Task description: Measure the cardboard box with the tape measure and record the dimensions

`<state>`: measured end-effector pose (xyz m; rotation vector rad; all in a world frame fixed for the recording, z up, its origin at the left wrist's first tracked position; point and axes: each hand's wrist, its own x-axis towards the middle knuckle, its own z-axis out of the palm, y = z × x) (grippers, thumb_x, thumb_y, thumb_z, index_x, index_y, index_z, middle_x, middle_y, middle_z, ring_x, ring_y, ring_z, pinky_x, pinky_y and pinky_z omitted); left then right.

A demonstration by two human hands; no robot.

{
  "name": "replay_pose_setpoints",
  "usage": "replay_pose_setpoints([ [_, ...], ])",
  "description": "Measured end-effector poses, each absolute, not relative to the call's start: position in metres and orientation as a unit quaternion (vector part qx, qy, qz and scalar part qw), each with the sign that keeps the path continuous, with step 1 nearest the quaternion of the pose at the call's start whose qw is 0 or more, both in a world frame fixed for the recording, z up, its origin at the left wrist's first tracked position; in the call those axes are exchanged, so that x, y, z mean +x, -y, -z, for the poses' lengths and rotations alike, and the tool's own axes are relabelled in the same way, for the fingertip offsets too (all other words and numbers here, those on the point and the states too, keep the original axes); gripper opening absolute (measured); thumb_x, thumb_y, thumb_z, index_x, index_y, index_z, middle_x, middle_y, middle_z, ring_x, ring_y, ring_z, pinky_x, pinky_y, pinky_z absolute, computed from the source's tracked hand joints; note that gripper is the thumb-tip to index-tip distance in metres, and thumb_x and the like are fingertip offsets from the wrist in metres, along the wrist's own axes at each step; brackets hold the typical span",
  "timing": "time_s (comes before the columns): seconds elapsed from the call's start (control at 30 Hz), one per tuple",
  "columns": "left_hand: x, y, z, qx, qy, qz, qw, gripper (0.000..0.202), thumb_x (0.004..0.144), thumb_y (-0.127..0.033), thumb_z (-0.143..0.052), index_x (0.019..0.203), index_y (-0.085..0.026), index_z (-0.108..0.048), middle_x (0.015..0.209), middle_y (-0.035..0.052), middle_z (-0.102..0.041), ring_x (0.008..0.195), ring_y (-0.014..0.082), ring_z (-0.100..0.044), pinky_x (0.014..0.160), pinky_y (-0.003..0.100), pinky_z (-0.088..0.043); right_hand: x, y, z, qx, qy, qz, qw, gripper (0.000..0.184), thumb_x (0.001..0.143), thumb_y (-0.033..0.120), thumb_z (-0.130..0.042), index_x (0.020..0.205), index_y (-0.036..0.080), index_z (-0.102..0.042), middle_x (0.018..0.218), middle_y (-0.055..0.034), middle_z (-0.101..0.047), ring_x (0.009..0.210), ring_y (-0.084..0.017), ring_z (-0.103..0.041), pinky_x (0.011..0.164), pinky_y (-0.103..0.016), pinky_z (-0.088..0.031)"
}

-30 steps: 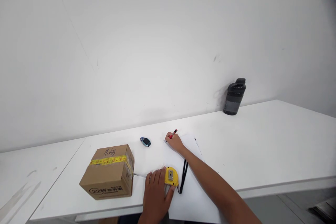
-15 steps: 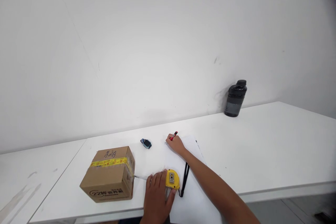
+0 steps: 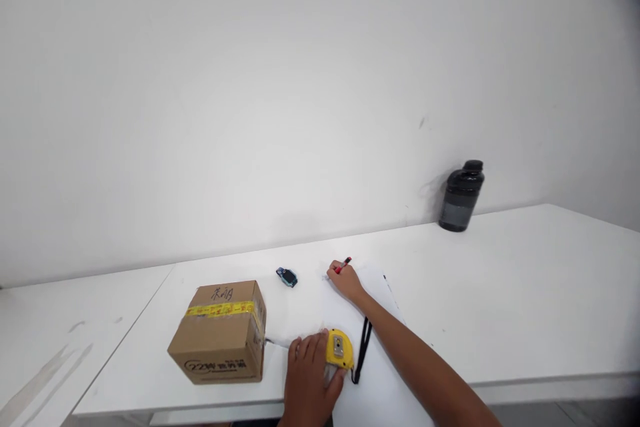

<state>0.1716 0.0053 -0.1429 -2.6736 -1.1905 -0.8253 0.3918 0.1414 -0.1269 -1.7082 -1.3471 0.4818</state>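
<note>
My left hand (image 3: 310, 373) is closed around a yellow tape measure (image 3: 339, 349) on the white table (image 3: 500, 293); its thin blade runs left to the corner of a cardboard box (image 3: 220, 333) sealed with yellow tape. A black strap (image 3: 364, 343) trails from the tape measure. My right hand (image 3: 345, 280) grips a red pen (image 3: 343, 265) with its tip down on a white sheet of paper (image 3: 375, 347).
A small blue-grey object (image 3: 287, 277) lies behind the box. A dark bottle (image 3: 461, 196) stands against the white wall at the back right. A second white table (image 3: 60, 340) adjoins on the left.
Both hands keep their grips and places; only the view has shifted slightly, so everything sits a little further right in the picture.
</note>
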Motion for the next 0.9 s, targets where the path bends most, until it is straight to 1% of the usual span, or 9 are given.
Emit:
replay_pose_setpoints([
  [0.17,0.166,-0.001,0.154,-0.887,0.332,0.320,0.029,0.062,0.080,-0.062,-0.063,0.129,-0.026,-0.055,0.112,0.0026,-0.072,0.099,0.0204,-0.065,0.098,0.038,-0.044,0.386,-0.126,0.122,-0.695,0.609,-0.113,0.366,0.021,0.085,0.019,-0.044,0.093,0.020,-0.064,0.089,-0.0054,-0.065,0.082,-0.020,-0.060,0.067,-0.025,-0.040],
  [0.3,0.158,0.009,0.150,-0.870,0.243,0.403,0.145,0.053,0.079,-0.062,-0.064,0.116,-0.023,-0.062,0.101,0.0014,-0.075,0.089,0.0160,-0.067,0.105,0.036,-0.039,0.382,-0.101,0.101,-0.682,0.686,-0.082,0.242,0.042,0.084,0.013,-0.045,0.122,0.021,-0.061,0.120,-0.0116,-0.059,0.092,-0.022,-0.062,0.071,-0.028,-0.045],
  [0.37,0.154,0.018,0.137,-0.829,0.206,0.474,0.213,0.026,0.085,-0.044,-0.066,0.104,-0.026,-0.067,0.097,-0.0033,-0.076,0.086,0.0119,-0.067,0.114,0.038,-0.030,0.378,-0.072,0.083,-0.657,0.683,-0.169,0.270,0.047,0.091,0.024,-0.042,0.138,0.024,-0.049,0.127,-0.0126,-0.055,0.088,-0.021,-0.063,0.075,-0.033,-0.049],
  [0.43,0.148,0.027,0.114,-0.773,0.199,0.548,0.250,0.007,0.085,-0.028,-0.068,0.091,-0.031,-0.069,0.095,-0.0098,-0.076,0.085,0.0087,-0.067,0.118,0.042,-0.023,0.372,-0.028,0.061,-0.588,0.665,-0.335,0.316,0.054,0.095,0.046,-0.040,0.146,0.027,-0.038,0.124,-0.0118,-0.057,0.081,-0.020,-0.063,0.077,-0.037,-0.052],
  [0.5,0.137,0.033,0.082,-0.750,0.190,0.574,0.270,0.006,0.085,-0.029,-0.068,0.089,-0.033,-0.069,0.101,-0.0122,-0.075,0.094,0.0100,-0.066,0.119,0.048,-0.020,0.362,0.021,0.041,-0.466,0.665,-0.505,0.292,0.072,0.088,0.066,-0.045,0.149,0.030,-0.032,0.129,-0.0127,-0.056,0.095,-0.023,-0.065,0.082,-0.038,-0.052],
  [0.57,0.123,0.033,0.049,-0.784,0.167,0.520,0.293,0.011,0.087,-0.034,-0.065,0.097,-0.035,-0.070,0.120,-0.0096,-0.070,0.116,0.0147,-0.059,0.120,0.052,-0.016,0.347,0.061,0.024,-0.422,0.658,-0.556,0.282,0.087,0.076,0.071,-0.061,0.148,0.030,-0.034,0.130,-0.0122,-0.055,0.109,-0.026,-0.061,0.094,-0.038,-0.048],
  [0.73,0.079,0.027,0.009,-0.814,0.285,0.422,0.278,0.044,0.085,-0.039,-0.065,0.129,-0.036,-0.057,0.145,0.0012,-0.051,0.142,0.0288,-0.034,0.116,0.063,-0.008,0.293,0.066,-0.003,-0.471,0.655,-0.458,0.373,0.060,0.087,0.059,-0.058,0.135,0.026,-0.045,0.102,-0.0064,-0.063,0.085,-0.021,-0.063,0.082,-0.036,-0.052],
  [0.83,0.034,0.036,0.041,-0.765,0.431,0.436,0.198,0.056,0.085,-0.042,-0.063,0.139,-0.035,-0.048,0.146,0.0061,-0.050,0.141,0.0342,-0.034,0.115,0.063,-0.018,0.268,0.022,-0.019,-0.487,0.699,-0.370,0.370,0.046,0.085,0.051,-0.063,0.121,0.025,-0.051,0.103,-0.0044,-0.062,0.087,-0.020,-0.062,0.078,-0.033,-0.053],
  [0.9,-0.006,0.045,0.080,-0.720,0.501,0.461,0.132,0.059,0.085,-0.039,-0.060,0.141,-0.034,-0.045,0.147,0.0057,-0.048,0.140,0.0336,-0.037,0.113,0.058,-0.031,0.255,-0.006,-0.027,-0.479,0.734,-0.330,0.351,0.039,0.086,0.048,-0.061,0.116,0.024,-0.053,0.101,-0.0039,-0.062,0.086,-0.020,-0.061,0.075,-0.032,-0.053],
])
